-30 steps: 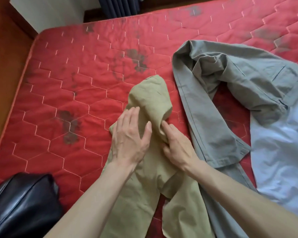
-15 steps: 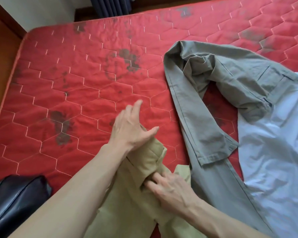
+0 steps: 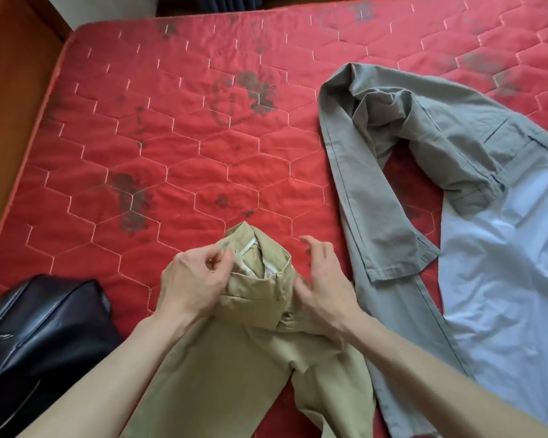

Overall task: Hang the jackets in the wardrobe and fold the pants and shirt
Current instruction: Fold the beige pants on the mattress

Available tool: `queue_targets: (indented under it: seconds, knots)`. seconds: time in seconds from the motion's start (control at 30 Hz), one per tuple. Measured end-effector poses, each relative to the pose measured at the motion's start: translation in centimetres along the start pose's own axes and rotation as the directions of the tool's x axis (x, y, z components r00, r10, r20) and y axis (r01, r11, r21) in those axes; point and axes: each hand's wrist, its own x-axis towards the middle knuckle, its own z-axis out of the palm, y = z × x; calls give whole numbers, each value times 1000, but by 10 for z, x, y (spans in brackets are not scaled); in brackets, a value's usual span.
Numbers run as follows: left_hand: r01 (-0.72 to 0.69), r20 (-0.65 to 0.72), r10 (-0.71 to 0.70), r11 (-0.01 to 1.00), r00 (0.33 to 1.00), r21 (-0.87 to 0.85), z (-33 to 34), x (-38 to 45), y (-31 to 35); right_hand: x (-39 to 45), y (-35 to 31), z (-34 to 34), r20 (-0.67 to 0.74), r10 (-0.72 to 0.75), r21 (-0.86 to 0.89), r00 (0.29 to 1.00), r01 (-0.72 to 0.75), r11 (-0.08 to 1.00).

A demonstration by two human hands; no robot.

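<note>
- Khaki cotton pants [image 3: 250, 352] lay near the front edge of the red quilted mattress [image 3: 178, 147], waistband [image 3: 260, 257] bunched up and gaping open toward the far side, legs trailing back toward you.
- Half a second earlier your left hand hovered flat above the cloth; now your left hand [image 3: 193, 279] was down on the waistband's left edge, thumb and fingers pinching it.
- Your right hand [image 3: 325, 286] had come up from pressing the fabric low down; its heel touched the waistband's right side, fingers spread and loosely curled, gripping nothing I could see.
- A second ago that folded-over leg end stood further out on the mattress; you'd pulled the bundle in close since.
- My read: you were still straightening the waist, so the fold proper hadn't begun.
- Grey cotton pants [image 3: 393, 172] sprawled untouched to the right, partly over a pale blue shirt [image 3: 503, 279]; both still waiting.
- Black leather bag [image 3: 35, 336] sat at the lower left corner.
- No jackets or wardrobe were in view.
</note>
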Motion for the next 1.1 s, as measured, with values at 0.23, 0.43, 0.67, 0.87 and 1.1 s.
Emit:
queue_targets:
  seconds: [0.23, 0.43, 0.67, 0.87, 1.1]
  knots:
    - [-39, 263, 48, 998, 964, -40, -17, -61, -14, 60, -70, 1, 656, -494, -394, 571, 817, 421]
    - [-134, 326, 145, 989, 934, -56, -54, -106, -20, 58, -115, 26, 814, -485, -267, 321, 947, 178]
    - [-386, 279, 355, 920, 892, 66, -103, -144, -23, 32, -114, -13, 745, -472, -378, 472, 881, 283]
    - [-352, 325, 296, 927, 898, 128, -150, -166, 6, -9, -114, -134, 641, -432, -496, 634, 772, 398]
    - [-420, 116, 411, 906, 904, 62, -250, -189, 95, -95, -167, -273, 414, -523, -577, 745, 659, 482]
